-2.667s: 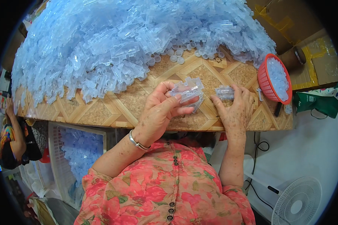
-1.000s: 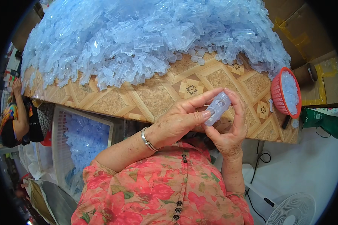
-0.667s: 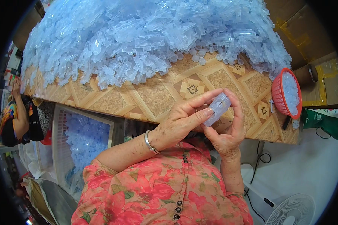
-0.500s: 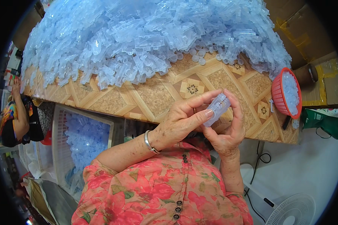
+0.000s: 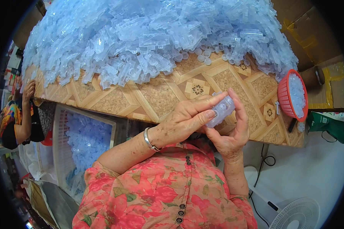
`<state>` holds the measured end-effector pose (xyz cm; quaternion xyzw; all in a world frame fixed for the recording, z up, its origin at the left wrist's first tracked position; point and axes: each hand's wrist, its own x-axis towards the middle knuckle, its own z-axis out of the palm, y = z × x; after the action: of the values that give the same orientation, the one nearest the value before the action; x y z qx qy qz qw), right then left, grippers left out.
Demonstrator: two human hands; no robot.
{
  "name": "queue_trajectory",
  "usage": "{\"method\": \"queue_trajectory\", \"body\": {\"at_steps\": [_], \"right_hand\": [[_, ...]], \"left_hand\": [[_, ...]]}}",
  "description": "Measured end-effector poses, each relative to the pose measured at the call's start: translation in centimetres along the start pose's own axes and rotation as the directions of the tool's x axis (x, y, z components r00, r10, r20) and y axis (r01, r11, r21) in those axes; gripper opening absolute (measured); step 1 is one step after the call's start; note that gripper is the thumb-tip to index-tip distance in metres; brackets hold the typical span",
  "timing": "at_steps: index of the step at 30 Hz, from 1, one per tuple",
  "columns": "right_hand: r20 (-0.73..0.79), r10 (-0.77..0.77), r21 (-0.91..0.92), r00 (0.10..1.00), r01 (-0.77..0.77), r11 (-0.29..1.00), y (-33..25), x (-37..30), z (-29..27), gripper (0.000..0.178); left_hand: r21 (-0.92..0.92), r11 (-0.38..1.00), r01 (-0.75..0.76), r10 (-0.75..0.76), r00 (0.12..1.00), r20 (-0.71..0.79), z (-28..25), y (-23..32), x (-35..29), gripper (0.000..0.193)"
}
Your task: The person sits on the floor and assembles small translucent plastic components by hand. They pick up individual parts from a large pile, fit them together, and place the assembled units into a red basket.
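Between my two hands, over the table's near edge, is a small translucent bluish plastic case [image 5: 222,111], tilted up to the right. My left hand [image 5: 191,116], with a silver bangle at the wrist, pinches it between thumb and fingers from the left. My right hand [image 5: 233,129] closes round its right side, the fingertips at its upper end and the thumb below. Beyond the hands a big heap of clear plastic pieces [image 5: 149,38] covers the far part of the table. Several small round caps [image 5: 207,61] lie loose at the heap's edge.
A red basket [image 5: 284,95] of plastic pieces stands at the table's right end. Left below the table [image 5: 141,103] is a white crate [image 5: 59,145] with more pieces. A white fan [image 5: 298,215] stands at lower right. Another person's arm [image 5: 25,118] shows at far left.
The case has turned slightly between my fingers, and my left fingers have shifted on it. At far left the other person's hand has moved to the right, toward the table.
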<state>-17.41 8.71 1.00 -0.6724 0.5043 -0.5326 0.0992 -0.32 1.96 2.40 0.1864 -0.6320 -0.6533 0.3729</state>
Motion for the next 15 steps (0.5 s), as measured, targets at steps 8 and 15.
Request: {"method": "queue_trajectory", "body": {"at_steps": [8, 15], "right_hand": [[-0.064, 0.077, -0.022, 0.995, -0.078, 0.997, 0.0, -0.1, 1.6, 0.091], [0.203, 0.11, -0.415, 0.973, -0.017, 0.91, 0.9, 0.9, 0.9, 0.046]], "left_hand": [[0.316, 0.945, -0.084, 0.097, 0.995, -0.026, 0.5, -0.7, -0.4, 0.055], [0.425, 0.905, 0.002, 0.055, 0.991, -0.12, -2.1, -0.6, -0.5, 0.045]]}}
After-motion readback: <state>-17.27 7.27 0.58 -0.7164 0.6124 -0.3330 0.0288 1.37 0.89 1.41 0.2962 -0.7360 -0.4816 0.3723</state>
